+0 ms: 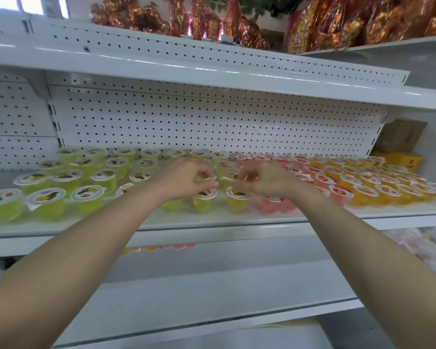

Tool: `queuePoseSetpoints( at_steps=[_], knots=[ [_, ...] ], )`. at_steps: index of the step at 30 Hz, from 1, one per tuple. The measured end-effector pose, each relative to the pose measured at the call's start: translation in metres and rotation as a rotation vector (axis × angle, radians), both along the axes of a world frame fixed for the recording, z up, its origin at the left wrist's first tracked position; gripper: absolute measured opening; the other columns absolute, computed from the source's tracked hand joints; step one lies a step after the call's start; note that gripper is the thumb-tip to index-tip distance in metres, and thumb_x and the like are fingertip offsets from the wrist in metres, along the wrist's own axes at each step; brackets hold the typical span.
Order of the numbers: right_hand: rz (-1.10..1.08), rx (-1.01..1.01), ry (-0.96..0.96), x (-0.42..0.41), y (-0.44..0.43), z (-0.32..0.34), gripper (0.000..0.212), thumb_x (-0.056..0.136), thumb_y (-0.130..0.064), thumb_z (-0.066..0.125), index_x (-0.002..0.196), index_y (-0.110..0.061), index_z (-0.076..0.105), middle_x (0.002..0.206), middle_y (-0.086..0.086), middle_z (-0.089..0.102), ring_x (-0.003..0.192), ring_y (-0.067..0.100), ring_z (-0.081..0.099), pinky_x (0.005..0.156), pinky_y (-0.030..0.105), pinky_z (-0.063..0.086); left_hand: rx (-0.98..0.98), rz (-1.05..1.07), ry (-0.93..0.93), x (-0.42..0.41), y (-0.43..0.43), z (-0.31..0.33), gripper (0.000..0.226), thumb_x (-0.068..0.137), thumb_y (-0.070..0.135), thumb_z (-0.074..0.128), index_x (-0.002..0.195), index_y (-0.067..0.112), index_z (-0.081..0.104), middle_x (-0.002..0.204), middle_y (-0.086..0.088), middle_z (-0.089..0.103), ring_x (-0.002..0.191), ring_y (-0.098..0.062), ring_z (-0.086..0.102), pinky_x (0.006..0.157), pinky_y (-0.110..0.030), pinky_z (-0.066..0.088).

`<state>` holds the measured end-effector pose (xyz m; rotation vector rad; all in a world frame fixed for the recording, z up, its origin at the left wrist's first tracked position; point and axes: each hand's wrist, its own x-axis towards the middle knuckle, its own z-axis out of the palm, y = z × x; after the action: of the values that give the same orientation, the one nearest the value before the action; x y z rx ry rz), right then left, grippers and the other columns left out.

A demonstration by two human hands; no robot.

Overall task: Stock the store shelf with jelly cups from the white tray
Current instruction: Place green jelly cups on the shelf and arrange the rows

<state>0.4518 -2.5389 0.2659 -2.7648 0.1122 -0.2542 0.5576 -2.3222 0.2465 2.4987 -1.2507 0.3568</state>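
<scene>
Rows of jelly cups fill the middle white shelf [61, 229]: green cups [44, 201] on the left, yellow cups [238, 201] in the middle, then pink cups [339, 193] and orange cups [388, 191] to the right. Both my arms reach over the middle of the shelf. My left hand [184, 178] has curled fingers that pinch the lid rim of a yellow-green jelly cup [208, 178]. My right hand [264, 181] curls its fingers round the top of another cup [233, 177] beside the pink ones. The white tray is not in view.
A perforated white back panel [212, 122] rises behind the cups, and the shelf above [212, 71] overhangs them. Red and gold foil packs [337, 23] sit on top. Yellow boxes [403, 159] and a cardboard box [400, 134] stand at the right end. A lower shelf [212, 306] juts out below.
</scene>
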Motion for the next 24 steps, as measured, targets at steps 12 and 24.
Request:
queuePoseSetpoints(
  at_steps=[12,24],
  knots=[
    [-0.179,-0.174,0.032,0.088,-0.125,0.025,0.032,0.092,-0.049,0.058,0.119,-0.032,0.061,0.109,-0.008,0.065,0.099,0.019,0.062,0.096,0.038,0.049,0.137,0.097,0.027,0.070,-0.102,0.026,0.038,0.092,0.051,0.056,0.124,0.032,0.060,0.130,0.006,0.058,0.118,-0.019,0.052,0.097,-0.034,0.043],
    [0.055,-0.339,0.295,0.163,-0.172,0.016,0.067,0.080,-0.050,0.075,0.138,-0.025,0.053,0.130,0.000,0.059,0.111,0.020,0.058,0.094,0.036,0.048,0.324,0.127,0.191,0.109,-0.197,0.020,0.050,0.086,0.056,0.063,0.124,0.024,0.061,0.118,0.002,0.066,0.106,-0.021,0.061,0.089,-0.033,0.049]
  ],
)
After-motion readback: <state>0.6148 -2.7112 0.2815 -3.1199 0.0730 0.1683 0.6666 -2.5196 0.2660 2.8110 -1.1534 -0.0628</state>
